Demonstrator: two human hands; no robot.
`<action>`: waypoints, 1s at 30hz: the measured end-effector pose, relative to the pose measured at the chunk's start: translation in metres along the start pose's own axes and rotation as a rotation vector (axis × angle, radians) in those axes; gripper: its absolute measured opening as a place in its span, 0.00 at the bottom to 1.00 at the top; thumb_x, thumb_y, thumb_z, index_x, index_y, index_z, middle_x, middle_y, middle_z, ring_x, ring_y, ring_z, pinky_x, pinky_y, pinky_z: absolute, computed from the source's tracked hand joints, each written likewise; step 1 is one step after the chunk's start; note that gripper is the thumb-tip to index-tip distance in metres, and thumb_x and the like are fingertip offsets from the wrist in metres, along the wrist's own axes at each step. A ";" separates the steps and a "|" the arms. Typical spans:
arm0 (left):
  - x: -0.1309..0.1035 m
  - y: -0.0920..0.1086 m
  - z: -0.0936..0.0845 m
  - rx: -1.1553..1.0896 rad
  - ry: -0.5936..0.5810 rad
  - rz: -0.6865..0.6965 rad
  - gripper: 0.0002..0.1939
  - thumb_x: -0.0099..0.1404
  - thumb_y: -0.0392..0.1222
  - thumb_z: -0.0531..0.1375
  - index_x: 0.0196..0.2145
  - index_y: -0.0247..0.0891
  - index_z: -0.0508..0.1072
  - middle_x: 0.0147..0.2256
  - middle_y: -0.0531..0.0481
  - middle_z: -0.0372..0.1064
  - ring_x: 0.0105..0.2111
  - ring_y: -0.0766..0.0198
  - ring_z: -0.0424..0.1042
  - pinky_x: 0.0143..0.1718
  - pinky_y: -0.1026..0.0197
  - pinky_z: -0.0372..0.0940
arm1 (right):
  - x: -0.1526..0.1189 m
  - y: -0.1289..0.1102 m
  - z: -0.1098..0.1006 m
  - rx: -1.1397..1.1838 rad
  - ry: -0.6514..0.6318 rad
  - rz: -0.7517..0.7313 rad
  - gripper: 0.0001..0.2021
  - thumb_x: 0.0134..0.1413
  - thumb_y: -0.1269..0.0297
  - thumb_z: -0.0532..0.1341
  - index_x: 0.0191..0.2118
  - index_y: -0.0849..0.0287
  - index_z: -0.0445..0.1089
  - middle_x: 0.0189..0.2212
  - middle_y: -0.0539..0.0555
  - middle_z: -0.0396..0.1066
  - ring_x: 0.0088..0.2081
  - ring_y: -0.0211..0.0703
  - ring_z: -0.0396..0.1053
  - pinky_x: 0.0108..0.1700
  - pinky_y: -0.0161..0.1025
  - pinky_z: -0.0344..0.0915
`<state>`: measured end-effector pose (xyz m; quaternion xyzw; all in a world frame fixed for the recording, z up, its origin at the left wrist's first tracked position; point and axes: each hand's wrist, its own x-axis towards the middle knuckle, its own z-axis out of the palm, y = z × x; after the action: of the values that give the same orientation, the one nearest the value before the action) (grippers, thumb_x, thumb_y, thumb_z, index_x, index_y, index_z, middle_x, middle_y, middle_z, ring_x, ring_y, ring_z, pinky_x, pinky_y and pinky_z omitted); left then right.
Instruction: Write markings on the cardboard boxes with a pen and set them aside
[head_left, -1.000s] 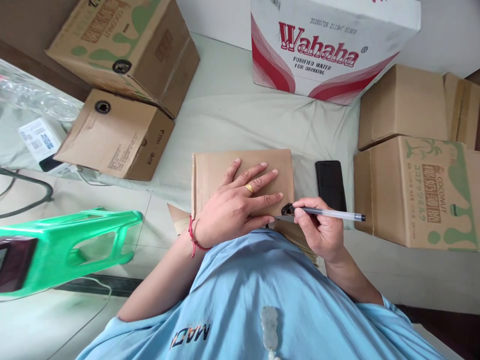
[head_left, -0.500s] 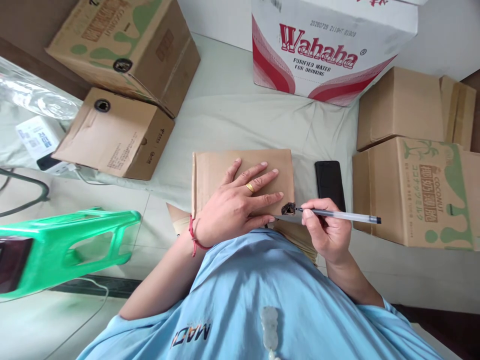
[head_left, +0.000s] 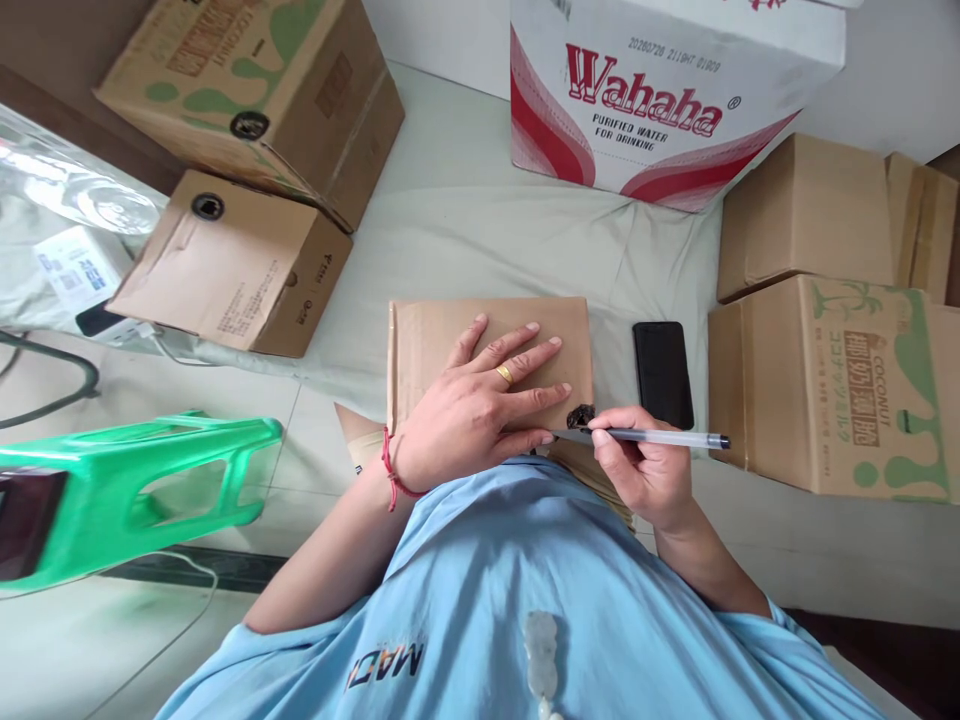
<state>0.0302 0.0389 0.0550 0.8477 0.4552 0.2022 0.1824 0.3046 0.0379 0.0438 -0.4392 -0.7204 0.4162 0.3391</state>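
My left hand [head_left: 487,400] lies flat with fingers spread on a brown cardboard box [head_left: 427,335] right in front of my body. A gold ring and a red cord bracelet are on that hand and wrist. My right hand [head_left: 649,465] pinches a pen [head_left: 667,437] with a clear barrel and dark end. Its tip points left at a dark inked patch [head_left: 580,416] on the box's lower right corner; my fingers partly hide the tip. Beside the right hand, a black phone [head_left: 664,375] lies on the cloth.
A white and red water carton [head_left: 660,110] stands at the back. Cardboard boxes [head_left: 232,265] with dark round marks are at left, and a coconut box [head_left: 862,390] at right. A green plastic stool [head_left: 187,450] stands at lower left, near a plastic bottle [head_left: 82,185].
My right hand and the pen have shifted slightly left and down, toward the patch's lower edge. The left hand stays flat on the box. The whole view has moved a little.
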 end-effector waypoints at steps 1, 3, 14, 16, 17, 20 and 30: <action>0.000 0.000 0.000 0.004 0.000 0.004 0.24 0.78 0.59 0.65 0.66 0.51 0.81 0.76 0.43 0.65 0.79 0.38 0.59 0.82 0.25 0.39 | -0.002 0.001 0.000 0.003 0.026 0.020 0.06 0.72 0.59 0.66 0.43 0.52 0.79 0.22 0.45 0.72 0.19 0.36 0.63 0.25 0.37 0.62; 0.000 0.000 0.000 0.009 0.000 0.009 0.24 0.78 0.59 0.64 0.66 0.50 0.81 0.76 0.42 0.65 0.79 0.38 0.59 0.81 0.25 0.40 | -0.005 0.003 0.000 0.017 0.094 0.048 0.06 0.73 0.59 0.66 0.44 0.52 0.80 0.22 0.46 0.71 0.20 0.37 0.64 0.25 0.37 0.62; 0.000 0.001 0.002 0.011 -0.017 -0.026 0.26 0.78 0.60 0.64 0.67 0.51 0.79 0.76 0.44 0.65 0.79 0.38 0.59 0.82 0.27 0.38 | -0.007 0.006 -0.003 0.060 0.158 0.097 0.09 0.72 0.54 0.68 0.42 0.53 0.80 0.23 0.47 0.72 0.23 0.39 0.67 0.26 0.37 0.63; 0.000 0.000 0.003 0.019 -0.012 -0.035 0.30 0.77 0.63 0.64 0.70 0.49 0.77 0.76 0.41 0.64 0.79 0.38 0.59 0.82 0.28 0.38 | -0.008 0.008 -0.004 0.111 0.205 0.105 0.09 0.73 0.54 0.67 0.45 0.53 0.80 0.25 0.48 0.74 0.26 0.41 0.71 0.29 0.38 0.67; 0.000 0.000 0.003 0.025 -0.008 -0.040 0.33 0.77 0.64 0.64 0.71 0.47 0.75 0.77 0.39 0.63 0.79 0.38 0.58 0.82 0.28 0.39 | -0.007 0.010 -0.005 0.121 0.226 0.101 0.09 0.74 0.55 0.67 0.48 0.53 0.80 0.27 0.49 0.76 0.27 0.41 0.72 0.30 0.38 0.69; -0.002 -0.001 0.000 0.042 -0.006 -0.038 0.39 0.75 0.69 0.64 0.74 0.45 0.72 0.79 0.34 0.58 0.81 0.35 0.53 0.81 0.29 0.41 | -0.001 0.018 -0.011 -0.007 0.247 0.019 0.10 0.76 0.59 0.64 0.55 0.52 0.79 0.35 0.52 0.81 0.31 0.42 0.77 0.35 0.40 0.74; -0.029 -0.034 -0.038 0.266 -0.189 -0.218 0.72 0.53 0.61 0.82 0.84 0.53 0.47 0.84 0.26 0.32 0.81 0.13 0.38 0.73 0.10 0.40 | -0.010 0.060 -0.021 -0.659 -0.083 -0.005 0.26 0.65 0.82 0.54 0.61 0.59 0.79 0.46 0.62 0.81 0.50 0.57 0.79 0.54 0.51 0.78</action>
<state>-0.0278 0.0370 0.0657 0.8253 0.5479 0.0389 0.1312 0.3468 0.0511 -0.0022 -0.5064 -0.8305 0.1772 0.1501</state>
